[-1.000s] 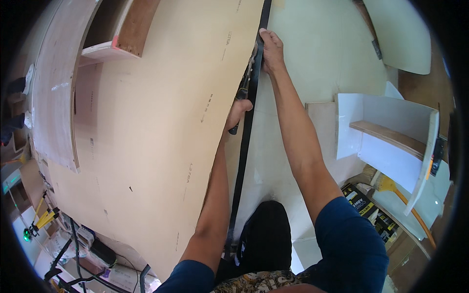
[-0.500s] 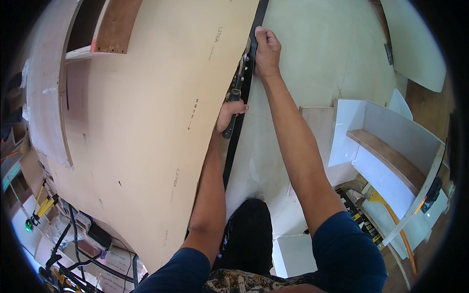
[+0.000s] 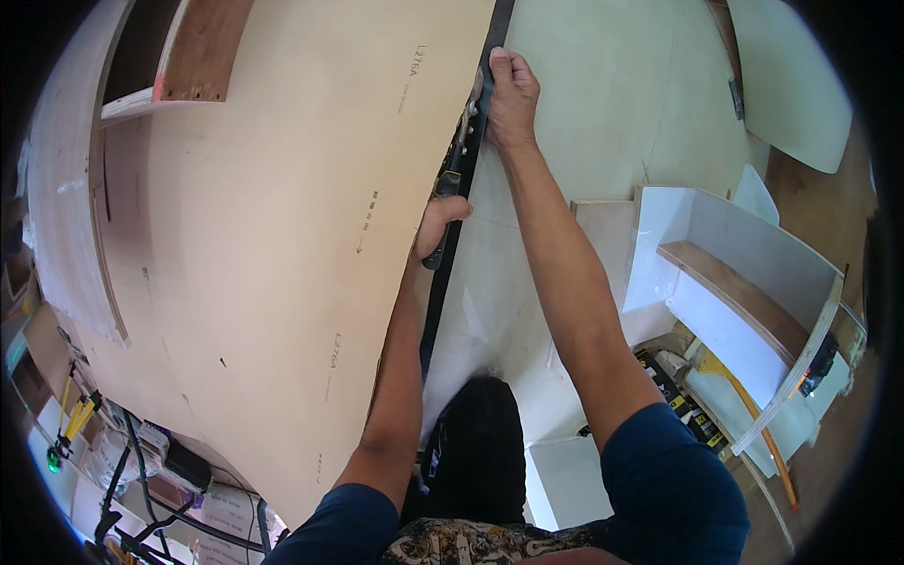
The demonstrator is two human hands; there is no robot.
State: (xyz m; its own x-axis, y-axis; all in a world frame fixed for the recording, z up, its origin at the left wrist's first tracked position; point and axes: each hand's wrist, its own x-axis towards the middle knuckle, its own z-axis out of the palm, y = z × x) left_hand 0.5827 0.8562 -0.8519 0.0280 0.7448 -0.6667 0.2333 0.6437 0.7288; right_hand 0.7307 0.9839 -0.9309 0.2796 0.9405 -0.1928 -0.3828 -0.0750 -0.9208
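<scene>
A large cream-coloured panel [image 3: 254, 245] fills the left and middle, its right edge running beside a long black strip [image 3: 461, 179]. My left hand [image 3: 440, 224] is closed around a plier-like tool [image 3: 450, 181] with a black handle and metal jaws, lying along the gap between panel and strip. The jaw tips are partly hidden under the panel's edge. Further up, my right hand [image 3: 514, 99] grips the black strip's right side, thumb on top and fingers curled. My left forearm passes partly beneath the panel's edge.
A pale board [image 3: 603, 113] lies right of the strip. White shelf boxes [image 3: 725, 254] stand at the right, with an orange-handled tool [image 3: 753, 405] below. A wooden cabinet part [image 3: 202, 52] rests on the panel at upper left. Dark tubing [image 3: 141, 471] and clutter sit at lower left.
The view has shifted slightly, so most things sit a little further left. Both hands keep their holds, and the tool stays in about the same place along the strip.
</scene>
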